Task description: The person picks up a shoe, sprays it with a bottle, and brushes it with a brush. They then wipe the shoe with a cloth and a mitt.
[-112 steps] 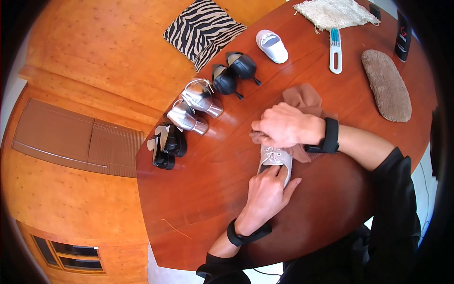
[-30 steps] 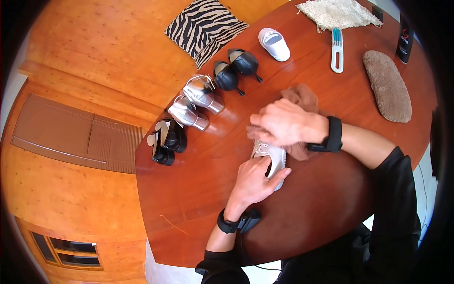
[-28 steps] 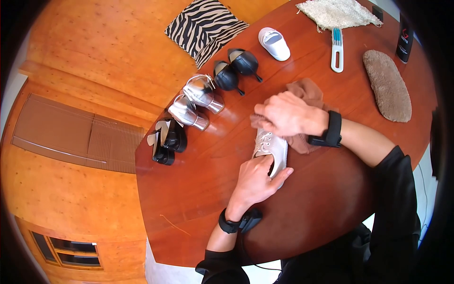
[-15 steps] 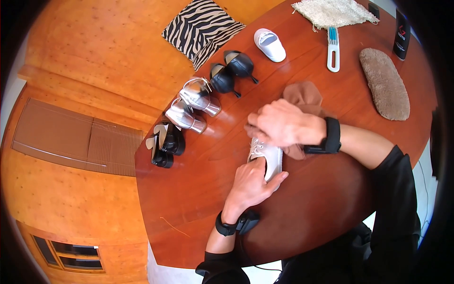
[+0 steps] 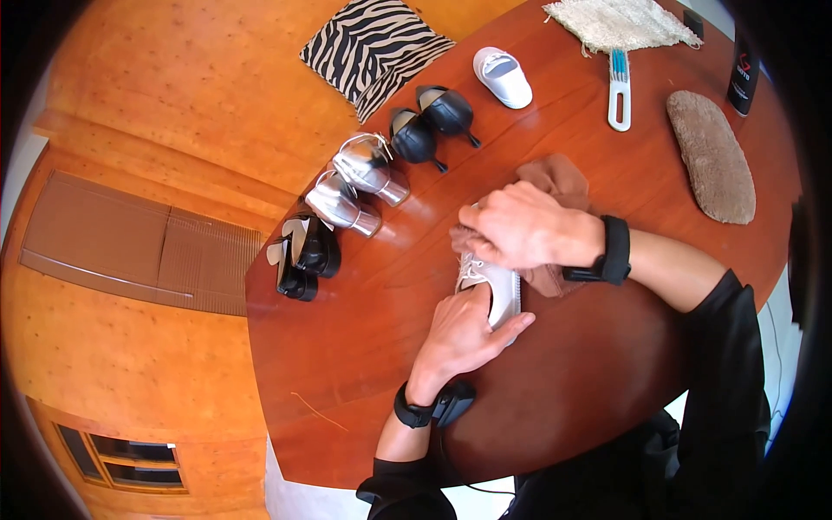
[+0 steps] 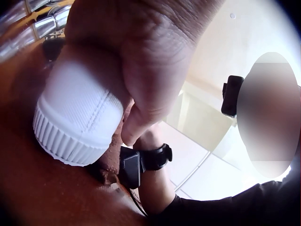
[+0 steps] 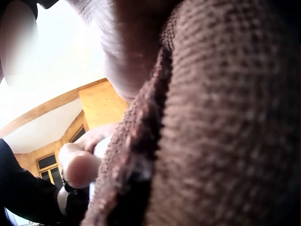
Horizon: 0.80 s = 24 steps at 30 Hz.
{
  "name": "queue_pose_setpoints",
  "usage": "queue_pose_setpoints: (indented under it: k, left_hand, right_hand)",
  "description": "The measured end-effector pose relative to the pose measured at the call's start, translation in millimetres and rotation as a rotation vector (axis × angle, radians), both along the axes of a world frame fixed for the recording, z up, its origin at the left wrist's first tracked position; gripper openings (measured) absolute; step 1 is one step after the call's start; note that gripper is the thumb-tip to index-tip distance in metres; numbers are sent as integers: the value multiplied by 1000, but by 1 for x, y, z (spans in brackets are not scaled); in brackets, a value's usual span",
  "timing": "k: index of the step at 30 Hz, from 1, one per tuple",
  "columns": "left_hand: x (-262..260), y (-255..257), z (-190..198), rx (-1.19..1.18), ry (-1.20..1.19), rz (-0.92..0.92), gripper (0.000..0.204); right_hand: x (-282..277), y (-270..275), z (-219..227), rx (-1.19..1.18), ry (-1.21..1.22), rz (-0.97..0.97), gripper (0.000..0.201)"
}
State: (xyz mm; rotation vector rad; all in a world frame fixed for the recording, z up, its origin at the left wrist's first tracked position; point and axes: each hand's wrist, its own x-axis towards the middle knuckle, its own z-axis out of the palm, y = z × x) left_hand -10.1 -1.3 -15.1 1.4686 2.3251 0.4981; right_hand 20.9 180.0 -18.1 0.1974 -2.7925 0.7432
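Note:
A white lace-up sneaker (image 5: 503,295) is on the wooden table, its toe hidden under my right hand (image 5: 533,227) and a brown cloth (image 5: 562,178). My left hand (image 5: 459,334) holds the sneaker, fingers in the opening and thumb along the outer side. The left wrist view shows the ribbed sole edge and smooth heel of the sneaker (image 6: 77,106) below the hand. Bunched in the right hand's curled fingers, the cloth lies over the toe; its loose folds spread past the wrist. Knitted cloth (image 7: 211,113) fills much of the right wrist view.
Along the table's far edge stand black shoes (image 5: 303,256), silver heels (image 5: 360,182), black heels (image 5: 429,126) and another white shoe (image 5: 503,78). At the right are a white-handled brush (image 5: 618,104), a cream cloth (image 5: 615,22), a brown fuzzy pad (image 5: 712,156) and a black bottle (image 5: 743,74).
My left hand and the sneaker have shifted slightly left since the earliest frame, the thumb now lying nearer the shoe's side. The right hand shifts back and forth a little over the toe with the cloth.

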Motion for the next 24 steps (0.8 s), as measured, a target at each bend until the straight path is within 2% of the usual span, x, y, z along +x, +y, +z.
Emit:
queue_pose_setpoints:
  k: [5, 9, 12, 16, 18, 19, 20, 23, 24]
  left_hand:
    - [4, 4, 2, 30, 86, -30, 56]
    - [3, 3, 1, 31, 85, -21, 56]
    - [-1, 0, -1, 26, 57, -11, 60]
    - [-14, -8, -12, 79, -146, 11, 57]
    - [-14, -8, -15, 95, -218, 13, 55]
    - [-12, -6, -14, 196, -306, -6, 54]
    - [-11, -5, -14, 299, -391, -25, 53]
    - [-13, -8, -13, 245, -385, -4, 52]
    - [-15, -8, -11, 248, -384, -1, 52]
  right_hand:
    - [-9, 16, -13, 73, 60, -162, 22]
    - [-11, 19, -16, 79, 68, -218, 24]
    - [-7, 10, -18, 96, 144, -177, 25]
    - [7, -11, -1, 122, 31, -76, 22]
    - [16, -19, 5, 45, 70, 82, 20]
    - [19, -22, 9, -11, 32, 147, 19]
    - [20, -25, 8, -11, 30, 152, 19]
    - [18, -26, 6, -34, 63, 193, 17]
    - [15, -22, 5, 28, 86, 152, 17]
